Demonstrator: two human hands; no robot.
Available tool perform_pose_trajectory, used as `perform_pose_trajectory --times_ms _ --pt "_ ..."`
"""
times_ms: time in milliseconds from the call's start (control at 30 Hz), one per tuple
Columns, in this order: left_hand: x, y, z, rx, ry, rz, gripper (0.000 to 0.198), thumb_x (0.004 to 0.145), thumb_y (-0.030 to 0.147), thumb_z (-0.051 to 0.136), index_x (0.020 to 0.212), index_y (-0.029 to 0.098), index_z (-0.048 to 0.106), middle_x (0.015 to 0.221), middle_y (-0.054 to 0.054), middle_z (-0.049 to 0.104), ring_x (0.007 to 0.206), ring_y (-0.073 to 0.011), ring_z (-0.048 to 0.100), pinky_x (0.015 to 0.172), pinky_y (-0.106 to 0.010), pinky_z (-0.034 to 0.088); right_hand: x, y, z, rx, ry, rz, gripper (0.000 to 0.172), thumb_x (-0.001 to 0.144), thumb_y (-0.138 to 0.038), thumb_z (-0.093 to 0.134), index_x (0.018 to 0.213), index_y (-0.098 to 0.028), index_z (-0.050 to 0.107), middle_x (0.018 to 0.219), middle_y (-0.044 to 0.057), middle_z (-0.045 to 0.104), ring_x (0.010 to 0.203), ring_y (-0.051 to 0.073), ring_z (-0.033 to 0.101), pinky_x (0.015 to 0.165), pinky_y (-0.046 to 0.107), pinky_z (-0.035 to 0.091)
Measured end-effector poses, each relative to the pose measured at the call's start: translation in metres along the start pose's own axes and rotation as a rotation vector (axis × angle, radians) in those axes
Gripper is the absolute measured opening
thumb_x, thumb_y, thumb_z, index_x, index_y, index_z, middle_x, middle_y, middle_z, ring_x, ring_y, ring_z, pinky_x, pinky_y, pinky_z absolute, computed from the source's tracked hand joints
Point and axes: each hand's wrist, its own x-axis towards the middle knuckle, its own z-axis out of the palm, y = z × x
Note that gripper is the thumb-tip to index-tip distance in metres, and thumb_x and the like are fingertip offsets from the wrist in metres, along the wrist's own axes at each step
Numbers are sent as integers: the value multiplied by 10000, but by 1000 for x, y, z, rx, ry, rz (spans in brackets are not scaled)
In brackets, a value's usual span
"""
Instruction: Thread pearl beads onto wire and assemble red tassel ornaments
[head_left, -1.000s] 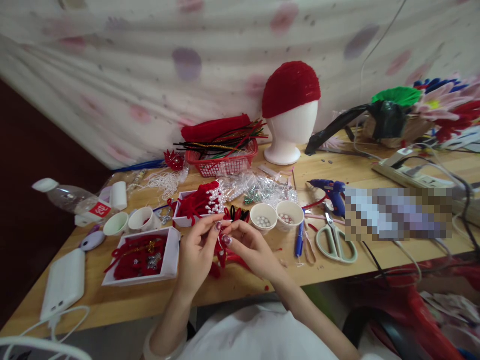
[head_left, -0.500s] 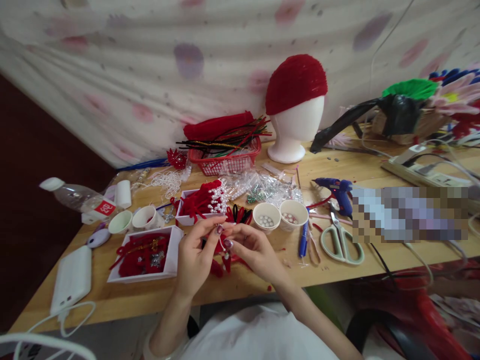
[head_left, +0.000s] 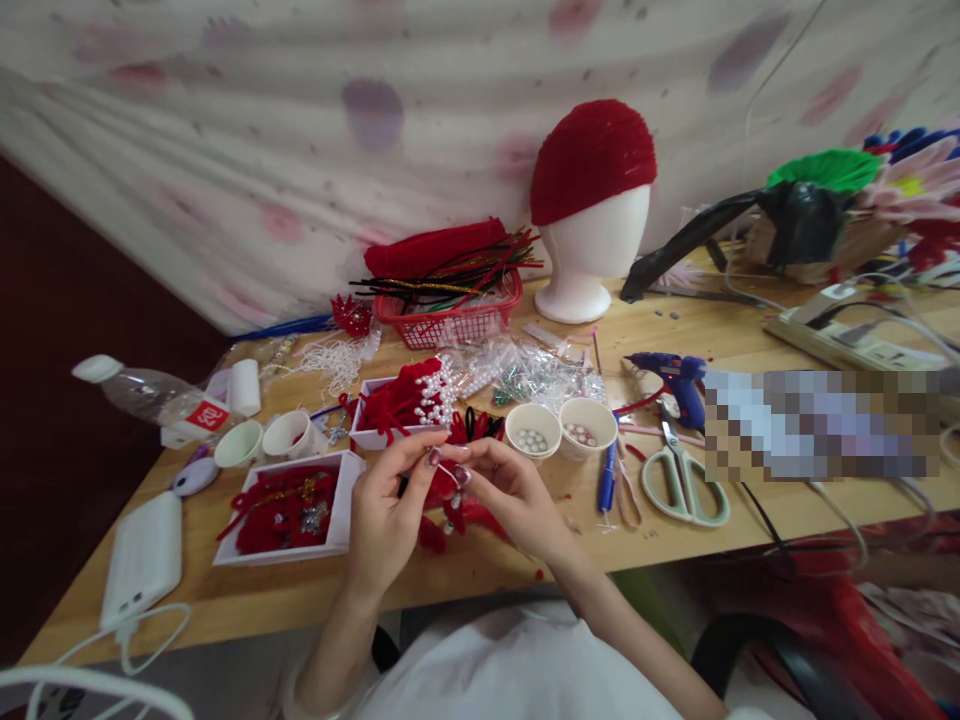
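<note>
My left hand (head_left: 391,505) and my right hand (head_left: 516,498) meet over the table's front, thumbs pinched against fingers. A thin white string (head_left: 448,470) stretches between the two thumbs, one end in each pinch. Below and behind the fingers are red fuzzy pieces (head_left: 433,535) with small pearl beads; my hands partly hide them, and whether the string is tied to them I cannot tell. Just beyond sits a white box (head_left: 367,438) of red fuzzy stems tipped with pearls. Two paper cups of beads, the nearer-left one (head_left: 532,415) and its neighbour (head_left: 589,412), stand to the right.
Left of my hands lies a white box (head_left: 346,510) of red ornaments, with a power bank (head_left: 142,560) and plastic bottle (head_left: 150,393) further left. Scissors (head_left: 684,485), a blue pen (head_left: 607,480) and a glue gun (head_left: 679,380) lie right. A foam head (head_left: 592,250) stands behind.
The right thumb has moved slightly away from the left one, and the white string now runs straighter between them. Before, it hung in a curve.
</note>
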Motion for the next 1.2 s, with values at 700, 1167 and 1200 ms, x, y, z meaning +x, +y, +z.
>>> perform_pose_trajectory --times_ms 700,1167,1200 --pt "27 36 -5 1 -97 262 190 965 303 635 1085 232 764 1047 -43 813 988 -205 754 902 -282 576 10 -34 -3 -258 -54 -260 134 963 -252 660 1097 -248 657 1159 61 759 1072 191 728 946 350 590" --pt "59 119 -6 -56 -131 650 186 974 168 587 1094 195 726 1053 -26 817 960 -145 763 882 -228 583 35 -120 17 -481 -60 -555 122 897 -207 662 1011 -224 700 1075 48 748 1011 193 720 894 349 604" --pt "60 123 -7 -53 -133 657 185 970 163 589 1090 190 727 1055 -29 818 960 -146 764 880 -230 585 37 -123 18 -478 -69 -563 116 886 -210 667 997 -221 699 1076 50 747 1010 195 718 893 351 604"
